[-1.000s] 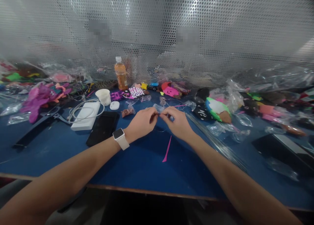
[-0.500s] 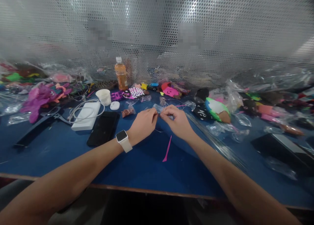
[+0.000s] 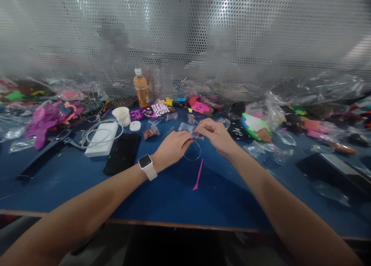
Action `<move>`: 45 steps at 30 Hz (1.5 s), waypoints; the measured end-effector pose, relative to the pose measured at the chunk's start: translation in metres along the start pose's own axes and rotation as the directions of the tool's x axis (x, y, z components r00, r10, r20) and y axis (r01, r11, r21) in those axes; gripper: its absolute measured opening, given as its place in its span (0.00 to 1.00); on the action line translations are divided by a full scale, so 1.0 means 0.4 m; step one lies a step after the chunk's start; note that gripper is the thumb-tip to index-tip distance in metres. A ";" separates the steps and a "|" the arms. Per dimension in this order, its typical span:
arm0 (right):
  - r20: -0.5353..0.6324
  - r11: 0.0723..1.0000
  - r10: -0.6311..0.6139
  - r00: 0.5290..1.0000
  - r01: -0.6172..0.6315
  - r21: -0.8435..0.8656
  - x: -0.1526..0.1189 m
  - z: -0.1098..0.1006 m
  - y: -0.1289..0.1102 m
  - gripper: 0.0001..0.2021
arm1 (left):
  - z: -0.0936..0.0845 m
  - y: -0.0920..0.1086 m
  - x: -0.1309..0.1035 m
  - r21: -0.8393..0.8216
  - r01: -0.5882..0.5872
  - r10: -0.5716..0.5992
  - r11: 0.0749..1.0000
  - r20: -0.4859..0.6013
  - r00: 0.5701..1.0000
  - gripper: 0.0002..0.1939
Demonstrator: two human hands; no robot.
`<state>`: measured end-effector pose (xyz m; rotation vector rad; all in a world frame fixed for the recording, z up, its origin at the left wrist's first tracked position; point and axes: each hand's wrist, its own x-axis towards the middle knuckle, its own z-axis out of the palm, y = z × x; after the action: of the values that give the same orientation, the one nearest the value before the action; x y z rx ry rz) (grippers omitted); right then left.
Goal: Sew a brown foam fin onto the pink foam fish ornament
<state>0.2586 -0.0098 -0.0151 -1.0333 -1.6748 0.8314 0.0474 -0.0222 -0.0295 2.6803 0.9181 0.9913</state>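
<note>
A thin wire (image 3: 192, 159) curves in a loop between my two hands, over the blue table. My left hand (image 3: 173, 147), with a pale-strapped watch on the wrist, is closed on one part of the wire. Just right of it, my right hand (image 3: 216, 134) pinches the wire near its upper part. Behind the fingers lies a clear plastic packet (image 3: 185, 127), partly hidden by them. A pink plastic tool (image 3: 198, 175) rests on the table below the hands.
To the left are a black phone (image 3: 122, 154), a white box (image 3: 102, 139) with a coiled cable, scissors (image 3: 46, 152) and a white cup (image 3: 121, 116). A bottle (image 3: 142, 89) stands behind. A green-and-white clay piece (image 3: 256, 127) and plastic bags lie to the right.
My hands have drawn slightly apart, the right one up and to the right, the left one a little lower. The wire loop shows more fully. The bundle of wires on the right is no longer visible.
</note>
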 end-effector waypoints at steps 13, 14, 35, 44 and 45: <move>-0.006 0.976 0.115 0.993 -0.112 0.186 -0.024 0.048 -0.010 0.15 | 0.003 0.001 -0.006 -0.176 0.084 -0.086 0.981 -0.002 0.996 0.05; -0.010 0.980 0.105 0.994 -0.102 0.168 -0.026 0.051 -0.013 0.15 | 0.003 0.001 -0.005 -0.184 0.087 -0.088 0.979 0.004 0.996 0.05; 0.202 0.827 -0.267 0.942 0.332 -0.454 -0.038 0.024 -0.027 0.07 | -0.030 -0.014 0.012 -0.845 0.484 -0.429 0.226 0.360 0.828 0.10; 0.216 0.731 -0.354 0.910 0.413 -0.543 -0.041 0.016 -0.003 0.16 | -0.028 -0.018 0.009 -0.737 0.315 -0.350 0.598 0.113 0.930 0.15; 0.221 0.726 -0.360 0.906 0.421 -0.544 -0.040 0.016 -0.003 0.15 | -0.027 -0.021 0.009 -0.706 0.298 -0.329 0.642 0.098 0.939 0.15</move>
<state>0.2552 -0.0253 -0.0221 -0.9770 -2.2074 0.0700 0.0387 -0.0142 -0.0218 1.7747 0.7510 1.0393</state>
